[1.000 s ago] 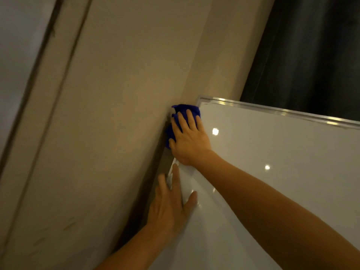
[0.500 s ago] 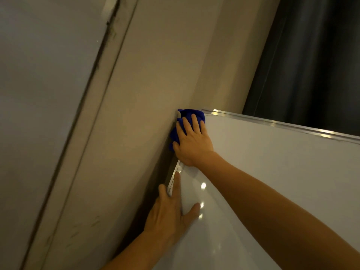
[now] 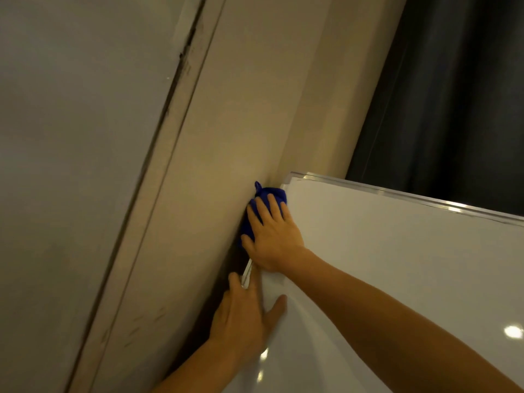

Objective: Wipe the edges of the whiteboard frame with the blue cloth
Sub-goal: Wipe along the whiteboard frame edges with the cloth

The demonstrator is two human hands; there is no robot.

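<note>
A whiteboard (image 3: 397, 265) with a shiny metal frame (image 3: 397, 195) leans close to a beige wall. My right hand (image 3: 273, 236) presses the blue cloth (image 3: 272, 194) over the board's left frame edge, just below the top left corner. The cloth wraps around the edge, partly hidden under my fingers. Lower down, my left hand (image 3: 243, 321) lies flat with fingers spread, its palm on the board and its fingers over the left frame edge (image 3: 247, 272).
The beige wall (image 3: 226, 137) stands right beside the board's left edge, leaving a narrow dark gap. A grey panel (image 3: 71, 137) with a dark seam is further left. A dark curtain (image 3: 453, 95) hangs behind the board's top edge.
My right hand and the cloth have slid a little down the left frame edge, uncovering the top left corner. My left hand stays flat in the same place on the board.
</note>
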